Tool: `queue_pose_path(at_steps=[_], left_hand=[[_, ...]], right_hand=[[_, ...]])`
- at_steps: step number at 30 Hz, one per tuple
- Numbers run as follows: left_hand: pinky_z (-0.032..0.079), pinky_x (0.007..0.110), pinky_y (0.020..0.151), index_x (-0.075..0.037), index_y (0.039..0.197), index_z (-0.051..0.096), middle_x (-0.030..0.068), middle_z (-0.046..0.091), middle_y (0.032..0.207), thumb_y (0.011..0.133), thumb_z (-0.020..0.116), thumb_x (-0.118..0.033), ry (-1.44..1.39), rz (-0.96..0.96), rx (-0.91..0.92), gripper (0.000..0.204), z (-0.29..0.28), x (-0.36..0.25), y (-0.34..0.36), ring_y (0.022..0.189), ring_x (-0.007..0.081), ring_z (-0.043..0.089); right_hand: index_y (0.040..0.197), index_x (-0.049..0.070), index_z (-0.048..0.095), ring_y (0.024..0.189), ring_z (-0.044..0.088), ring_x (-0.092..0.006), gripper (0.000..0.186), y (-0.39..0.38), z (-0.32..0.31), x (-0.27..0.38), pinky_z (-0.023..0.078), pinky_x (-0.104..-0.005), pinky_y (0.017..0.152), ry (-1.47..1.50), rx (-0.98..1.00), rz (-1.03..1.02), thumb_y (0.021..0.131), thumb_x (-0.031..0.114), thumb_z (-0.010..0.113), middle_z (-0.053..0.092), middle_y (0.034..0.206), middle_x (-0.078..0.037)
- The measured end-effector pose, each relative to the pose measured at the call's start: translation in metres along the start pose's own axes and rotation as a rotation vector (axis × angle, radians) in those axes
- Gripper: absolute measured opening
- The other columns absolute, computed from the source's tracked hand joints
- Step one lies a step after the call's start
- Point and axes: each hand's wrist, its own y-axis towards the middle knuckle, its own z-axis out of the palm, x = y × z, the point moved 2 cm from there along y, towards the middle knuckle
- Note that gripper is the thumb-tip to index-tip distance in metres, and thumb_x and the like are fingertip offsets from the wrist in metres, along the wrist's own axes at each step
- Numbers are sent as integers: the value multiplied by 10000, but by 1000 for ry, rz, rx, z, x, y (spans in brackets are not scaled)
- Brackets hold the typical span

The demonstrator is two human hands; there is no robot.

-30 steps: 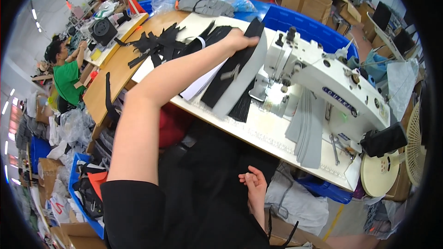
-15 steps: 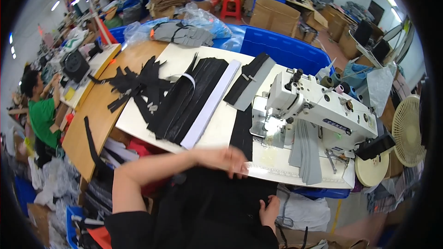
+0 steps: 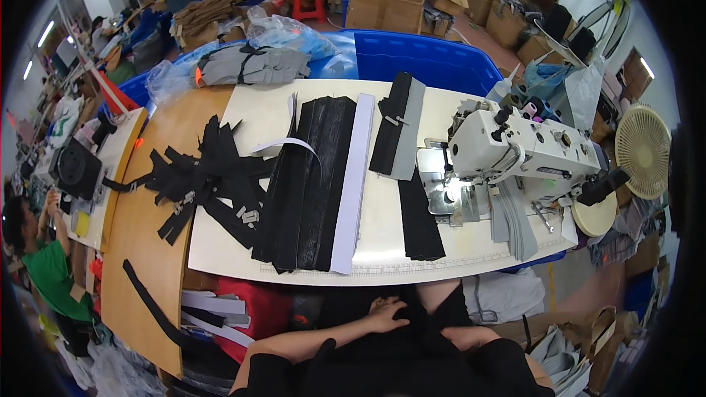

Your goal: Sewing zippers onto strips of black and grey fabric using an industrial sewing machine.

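Note:
My left hand (image 3: 387, 316) rests on my dark-clothed lap below the table edge, fingers apart and holding nothing visible. On my thigh to the right lies my right hand (image 3: 468, 336); its fingers are mostly out of sight. Beyond the hands, a white table (image 3: 382, 250) carries a stack of long black fabric strips (image 3: 323, 176) with a flat white strip (image 3: 353, 184) along its right side. A black and grey fabric piece (image 3: 397, 129) with a metal clip on it lies farther right. Below it sits a narrower black strip (image 3: 421, 220), close to the sewing machine (image 3: 522, 147).
A tangle of black strips (image 3: 209, 165) with metal clips spreads over the table's left part and the wooden board (image 3: 140, 294). Grey strips (image 3: 515, 224) lie under the machine. A blue bin (image 3: 426, 59) stands behind, a fan (image 3: 642, 151) at right. A person in green (image 3: 55, 279) works at left.
My left hand has come down from the table's front edge onto my lap. The whole view has shifted, showing the table more squarely. The fabric pieces appear to lie as before.

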Motion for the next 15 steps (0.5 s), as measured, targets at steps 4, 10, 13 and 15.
queue_pose_path(at_steps=[4,10,13,15], left_hand=[[114,569,1269,-109,1463,545,164,469,1561,965,647,-502,45,48,183,643,12,18,-14,1499,322,377],[69,568,1277,-93,1475,535,151,535,1508,1009,598,-410,81,71,14,567,8,26,-33,1491,301,399],[206,538,1257,-95,1512,496,146,469,1573,1027,609,-407,103,59,-6,588,-25,-8,-47,1481,279,410],[434,450,1133,-68,1461,559,172,565,1483,1049,619,-338,-212,434,339,496,-90,-61,-70,1323,268,576]], right_hand=[[1087,85,654,773,564,-53,148,17,13,42,424,-244,665,681,-143,-120,995,196,689,629,837,56],[1153,18,633,1030,719,-327,284,120,-50,33,562,-475,817,-522,-886,129,972,235,661,703,1172,-193],[1129,37,648,985,714,-394,347,169,-33,-15,592,-470,839,-916,-597,207,885,279,697,703,1136,-188],[1148,36,638,1029,700,-403,364,156,-28,13,589,-463,862,-876,-566,-93,892,289,694,702,1110,-191]])
